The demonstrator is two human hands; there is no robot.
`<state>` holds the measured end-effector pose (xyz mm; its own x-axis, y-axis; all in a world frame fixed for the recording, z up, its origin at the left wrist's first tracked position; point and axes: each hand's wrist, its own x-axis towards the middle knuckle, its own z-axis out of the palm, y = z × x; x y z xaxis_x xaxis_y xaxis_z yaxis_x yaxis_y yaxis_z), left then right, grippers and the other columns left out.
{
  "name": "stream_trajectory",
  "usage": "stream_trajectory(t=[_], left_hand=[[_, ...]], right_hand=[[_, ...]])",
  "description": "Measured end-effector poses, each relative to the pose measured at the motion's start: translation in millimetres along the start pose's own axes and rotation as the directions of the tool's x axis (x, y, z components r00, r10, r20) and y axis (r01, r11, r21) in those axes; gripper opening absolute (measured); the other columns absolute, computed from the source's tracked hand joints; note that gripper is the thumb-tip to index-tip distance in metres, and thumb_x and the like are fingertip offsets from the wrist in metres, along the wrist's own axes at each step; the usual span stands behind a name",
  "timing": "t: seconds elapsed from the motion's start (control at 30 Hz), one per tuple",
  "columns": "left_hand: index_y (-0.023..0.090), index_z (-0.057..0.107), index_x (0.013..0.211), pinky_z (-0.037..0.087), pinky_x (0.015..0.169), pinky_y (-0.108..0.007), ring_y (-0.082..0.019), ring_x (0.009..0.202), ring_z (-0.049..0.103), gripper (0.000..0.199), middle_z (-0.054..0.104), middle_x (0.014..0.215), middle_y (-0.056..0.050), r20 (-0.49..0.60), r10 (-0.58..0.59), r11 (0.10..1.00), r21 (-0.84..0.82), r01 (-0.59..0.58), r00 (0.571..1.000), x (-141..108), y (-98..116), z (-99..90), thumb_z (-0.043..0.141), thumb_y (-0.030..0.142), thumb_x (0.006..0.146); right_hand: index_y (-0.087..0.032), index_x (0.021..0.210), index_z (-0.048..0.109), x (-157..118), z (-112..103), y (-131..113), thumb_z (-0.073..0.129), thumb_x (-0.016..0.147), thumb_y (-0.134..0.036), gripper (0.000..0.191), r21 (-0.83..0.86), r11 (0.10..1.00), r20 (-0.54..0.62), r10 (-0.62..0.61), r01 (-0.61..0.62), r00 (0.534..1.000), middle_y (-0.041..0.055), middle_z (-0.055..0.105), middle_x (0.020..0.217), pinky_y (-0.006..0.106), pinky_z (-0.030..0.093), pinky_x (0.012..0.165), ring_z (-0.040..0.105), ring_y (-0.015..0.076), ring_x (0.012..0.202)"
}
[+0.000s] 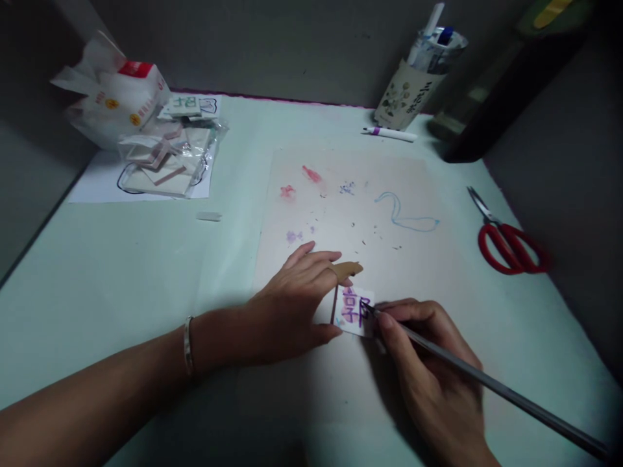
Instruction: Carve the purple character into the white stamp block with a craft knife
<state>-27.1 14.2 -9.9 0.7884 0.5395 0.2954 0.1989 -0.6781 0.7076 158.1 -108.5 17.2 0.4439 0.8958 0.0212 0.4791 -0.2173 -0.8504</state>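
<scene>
In the head view, the small, white, square tile (354, 311) carries brushed characters, purple on its left part and darker on its right, over faint pinkish patches, with a dab of blue near the lower left corner and a dark reddish left edge. It lies on the large, pale, rectangular sheet (311, 389) marked with red, purple and blue strokes, which is spread over the pale green surface (146, 259).

The tile sits between the two hands. The left hand (292, 305) is clamped lightly on it, the thumb at the lower left corner and a finger, wrapped in a tan strip (348, 269), near the upper edge. The right hand (433, 363), just beside the tile's right edge, is closed around the long, dark, slender brush-like tool (487, 383), whose tip meets the tile's darker character.

Beyond the sheet lies a white marker with a purple band (392, 135); red-handled metal scissors (506, 243) rest to the right, well apart from the tile.
</scene>
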Motion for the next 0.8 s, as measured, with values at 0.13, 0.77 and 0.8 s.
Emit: stream_trajectory(t=[0.13,0.77,0.8], left_hand=[[0.023,0.049,0.146,0.025,0.129,-0.067,-0.037,0.148,0.050,0.073,0.068,0.141,-0.013,0.009,-0.019,1.000,-0.012,0.019,1.000,-0.1,0.0,-0.2,0.081,0.024,0.080],[0.020,0.054,0.138,0.026,0.128,-0.068,-0.038,0.145,0.053,0.061,0.068,0.140,-0.014,0.029,-0.003,1.000,0.006,0.003,1.000,2.0,0.3,-4.1,0.080,0.029,0.084],[0.020,0.054,0.138,0.026,0.128,-0.068,-0.037,0.145,0.053,0.061,0.068,0.140,-0.014,0.030,-0.006,1.000,0.006,0.006,1.000,1.9,0.2,-4.2,0.080,0.029,0.084]], right_hand=[[-0.025,0.089,0.067,0.0,0.2,1.6,0.068,0.098,-0.040,0.018,-0.013,1.000,-0.004,-0.021,0.021,1.000,0.0019,0.076,0.088,0.025,0.052,0.056,0.068,0.0152,0.071],[-0.024,0.089,0.069,1.3,0.1,0.0,0.068,0.098,-0.040,0.019,-0.055,0.998,-0.004,-0.013,0.013,1.000,0.0033,0.076,0.084,0.025,0.047,0.049,0.066,0.0154,0.064],[-0.024,0.088,0.069,1.4,0.2,0.1,0.068,0.097,-0.041,0.019,-0.055,0.998,-0.016,-0.011,0.010,1.000,0.0030,0.076,0.083,0.026,0.049,0.051,0.066,0.0154,0.064]])
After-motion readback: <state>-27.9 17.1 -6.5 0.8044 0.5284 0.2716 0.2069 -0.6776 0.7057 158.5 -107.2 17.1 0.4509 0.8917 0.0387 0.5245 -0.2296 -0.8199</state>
